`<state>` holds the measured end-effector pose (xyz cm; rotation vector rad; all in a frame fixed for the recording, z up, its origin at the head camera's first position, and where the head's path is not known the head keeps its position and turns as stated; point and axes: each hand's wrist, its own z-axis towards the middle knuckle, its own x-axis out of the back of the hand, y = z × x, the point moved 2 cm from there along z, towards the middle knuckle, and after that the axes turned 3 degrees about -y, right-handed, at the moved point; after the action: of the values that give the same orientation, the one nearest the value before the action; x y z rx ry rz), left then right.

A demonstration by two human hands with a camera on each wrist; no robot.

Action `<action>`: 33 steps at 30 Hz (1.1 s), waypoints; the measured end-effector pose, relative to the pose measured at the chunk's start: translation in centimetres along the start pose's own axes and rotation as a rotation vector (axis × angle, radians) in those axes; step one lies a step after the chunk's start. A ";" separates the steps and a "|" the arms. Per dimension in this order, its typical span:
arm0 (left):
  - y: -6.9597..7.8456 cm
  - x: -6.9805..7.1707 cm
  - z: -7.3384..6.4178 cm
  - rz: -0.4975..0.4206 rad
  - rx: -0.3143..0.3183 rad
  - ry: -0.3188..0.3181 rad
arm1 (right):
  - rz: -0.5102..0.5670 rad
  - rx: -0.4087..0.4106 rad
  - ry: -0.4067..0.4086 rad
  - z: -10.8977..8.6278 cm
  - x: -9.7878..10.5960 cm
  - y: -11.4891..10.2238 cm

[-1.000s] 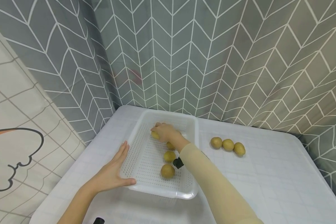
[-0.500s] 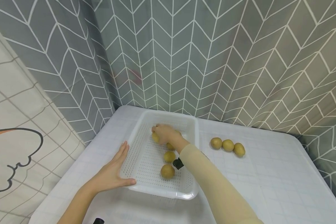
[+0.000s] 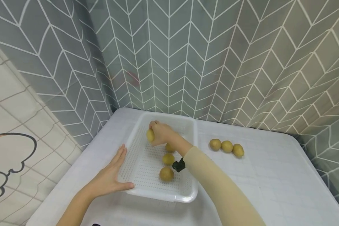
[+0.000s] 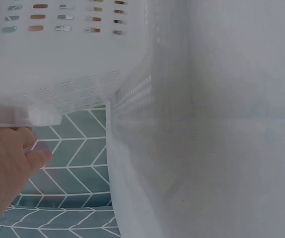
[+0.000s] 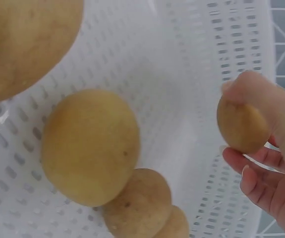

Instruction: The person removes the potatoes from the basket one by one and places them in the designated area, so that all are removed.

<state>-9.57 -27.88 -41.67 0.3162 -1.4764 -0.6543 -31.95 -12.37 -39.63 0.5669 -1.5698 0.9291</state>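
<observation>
My right hand (image 3: 161, 133) pinches a potato (image 3: 150, 135) between thumb and fingers, above the back left part of a white perforated plastic basket (image 3: 155, 195). The right wrist view shows the thumb on one side of this potato (image 5: 243, 128) and fingertips at its other side. A line of potatoes runs along the basket's floor, among them a round one (image 3: 166, 174) near the front; my right forearm partly covers the line. My left hand (image 3: 108, 175) rests at the basket's front left corner, fingers straight along the left rim and thumb spread on the front rim.
Three potatoes (image 3: 227, 146) lie in a row on the white tablecloth (image 3: 271, 175), right of the basket. A grey chevron-patterned curtain (image 3: 186, 62) hangs behind the table. A black wrist device (image 3: 179, 165) sits at my right cuff.
My right hand has raised the potato and shifted slightly toward the back left; the potato has turned more upright. The head view has shifted a little. My left hand stays at the basket.
</observation>
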 end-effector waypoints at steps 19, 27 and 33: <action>0.0 0.1 -0.6 0.020 -0.008 0.014 | 0.241 0.144 0.171 -2.7 2.6 -2.2; 0.2 0.1 -0.3 0.031 -0.029 0.019 | 0.394 0.161 0.225 -4.1 4.1 -2.2; 0.4 0.0 0.0 0.026 -0.039 0.018 | 0.442 0.188 0.246 -5.3 5.1 -1.9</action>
<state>-9.52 -27.57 -41.44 0.2721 -1.4465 -0.6572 -28.47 -8.47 -34.13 0.2203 -1.4149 1.4347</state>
